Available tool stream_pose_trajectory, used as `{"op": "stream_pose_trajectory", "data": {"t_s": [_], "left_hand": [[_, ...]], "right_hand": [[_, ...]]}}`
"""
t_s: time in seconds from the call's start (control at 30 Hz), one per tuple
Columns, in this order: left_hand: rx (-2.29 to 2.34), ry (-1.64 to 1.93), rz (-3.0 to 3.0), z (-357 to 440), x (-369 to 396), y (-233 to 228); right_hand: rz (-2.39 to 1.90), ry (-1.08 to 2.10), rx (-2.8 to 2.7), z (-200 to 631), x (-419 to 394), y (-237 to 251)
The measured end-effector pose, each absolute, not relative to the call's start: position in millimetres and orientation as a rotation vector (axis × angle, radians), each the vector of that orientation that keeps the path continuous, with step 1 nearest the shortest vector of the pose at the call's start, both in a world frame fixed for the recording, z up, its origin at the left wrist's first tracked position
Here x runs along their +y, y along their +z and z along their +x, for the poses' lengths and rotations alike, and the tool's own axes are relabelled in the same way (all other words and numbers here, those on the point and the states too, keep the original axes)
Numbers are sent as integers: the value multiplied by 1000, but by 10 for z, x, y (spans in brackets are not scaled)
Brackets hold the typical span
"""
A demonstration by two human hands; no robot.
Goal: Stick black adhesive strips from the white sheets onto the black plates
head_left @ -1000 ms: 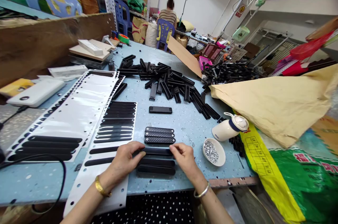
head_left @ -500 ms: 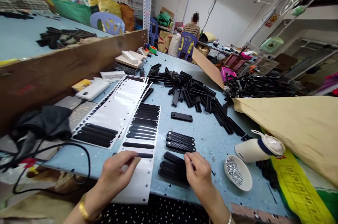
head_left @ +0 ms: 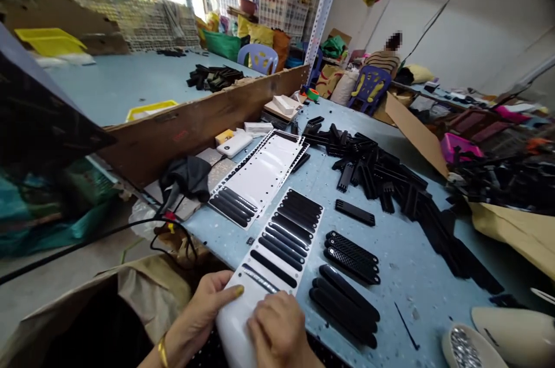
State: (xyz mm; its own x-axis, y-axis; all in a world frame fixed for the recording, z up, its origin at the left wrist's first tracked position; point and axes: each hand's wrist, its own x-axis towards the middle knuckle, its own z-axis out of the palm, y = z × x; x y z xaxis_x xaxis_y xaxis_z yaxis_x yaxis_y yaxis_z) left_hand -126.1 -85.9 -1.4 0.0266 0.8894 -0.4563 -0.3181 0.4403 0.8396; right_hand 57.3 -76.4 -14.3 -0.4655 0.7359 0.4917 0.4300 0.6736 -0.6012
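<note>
A white backing sheet [head_left: 243,313] carries a column of black adhesive strips [head_left: 284,240], and its near end bends down over the table's front edge. My left hand [head_left: 212,301] grips the sheet's left edge, thumb on top and fingers beneath. At the right edge my right hand [head_left: 280,324] is closed on the sheet, its curled fingers covering the right end of the lowest shiny strip [head_left: 260,278]. To the right lie several smooth black pieces [head_left: 344,307], with textured black pieces [head_left: 352,257] behind them and a single slotted black piece [head_left: 354,213] farther back.
A large pile of black parts [head_left: 381,171] covers the back right. Another white sheet [head_left: 264,168] lies left, beside a white power bank [head_left: 234,144] and dark cloth [head_left: 186,177]. A bowl of metal bits [head_left: 468,348] and a cream bottle [head_left: 511,324] stand right. A person [head_left: 384,61] sits beyond.
My right hand has left the smooth black pieces and moved left to the sheet. My left hand now grips the sheet's edge, and the near end is bent. The view has swung left.
</note>
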Motion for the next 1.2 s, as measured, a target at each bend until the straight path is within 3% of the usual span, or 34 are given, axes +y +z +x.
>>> {"op": "stream_pose_trajectory", "data": {"t_s": [0.27, 0.47, 0.73, 0.97, 1.07, 1.2], "left_hand": [[885, 1024, 395, -1159, -972, 205], [998, 1020, 505, -1138, -893, 200], [1061, 1053, 673, -993, -691, 230], [1083, 1003, 647, -990, -626, 161], [1292, 1054, 688, -1078, -638, 82], [1807, 1130, 1202, -1257, -624, 47]], "right_hand": [[-998, 563, -2103, 577, -435, -44], [-958, 652, -2052, 658, -529, -64], [-927, 1131, -1797, 668, -416, 36], [-1217, 1528, -1280, 631, -242, 231], [-1153, 1470, -926, 804, 31, 459], [-1085, 1143, -833, 1370, 327, 785]]}}
